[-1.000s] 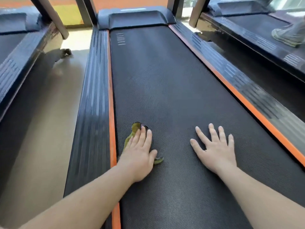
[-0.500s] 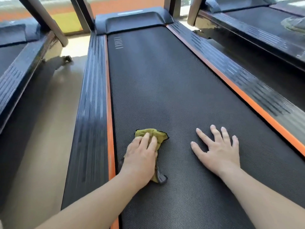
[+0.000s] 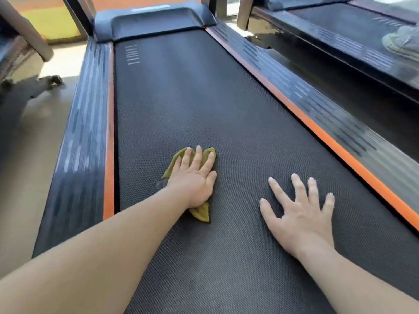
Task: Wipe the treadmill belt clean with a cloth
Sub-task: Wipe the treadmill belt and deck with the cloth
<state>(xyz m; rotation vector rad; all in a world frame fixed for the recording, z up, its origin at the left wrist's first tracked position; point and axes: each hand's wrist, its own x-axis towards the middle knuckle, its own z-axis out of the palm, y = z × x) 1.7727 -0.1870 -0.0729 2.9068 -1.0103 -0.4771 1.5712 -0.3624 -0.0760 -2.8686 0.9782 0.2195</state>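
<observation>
The green cloth [image 3: 201,213] is mostly hidden under the left hand [image 3: 195,180], edges showing past fingertips and wrist; far up-right a blurred shoe [image 3: 401,41] is cut off. An orange strip [image 3: 108,155] runs left of that hand. Fingers straight, it presses the cloth onto the belt [image 3: 204,98]; the right hand [image 3: 301,214] lies beside it, spread flat, holding nothing.

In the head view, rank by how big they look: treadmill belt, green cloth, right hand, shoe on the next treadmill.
1. treadmill belt, by far.
2. right hand.
3. cloth and shoe: unsure. The left hand covers most of the cloth; the shoe is farther off and cut by the frame edge.
</observation>
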